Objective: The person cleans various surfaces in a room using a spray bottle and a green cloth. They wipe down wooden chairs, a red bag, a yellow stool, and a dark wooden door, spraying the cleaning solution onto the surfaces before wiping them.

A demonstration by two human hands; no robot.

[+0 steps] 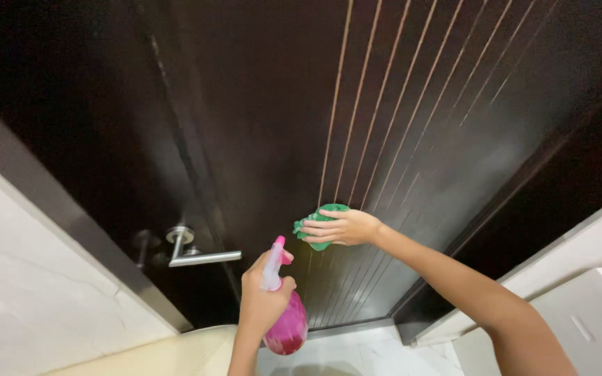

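While the right hand (343, 228) is pressing a green cloth (320, 225) flat against the dark wooden door (259, 139), its fingers are lying spread over the crumpled fabric, so the hand is open-palmed and pinning the cloth more than gripping it. That cloth is sitting on the lower half of the door, at the foot of the thin grooved lines (364, 125) running up the panel, well in from the door's right edge. To my eye the wiping is going best if the palm is keeping even pressure and the strokes are following those grooves, since dirt is likely lodging in them. Just beside and below, the left hand (263, 299) is closing around the neck of a pink spray bottle (283, 317), nozzle pointing up toward the panel. Farther left, a silver lever handle (193, 252) is jutting out near the door's left edge, with pale marble wall (29, 299) beyond it.
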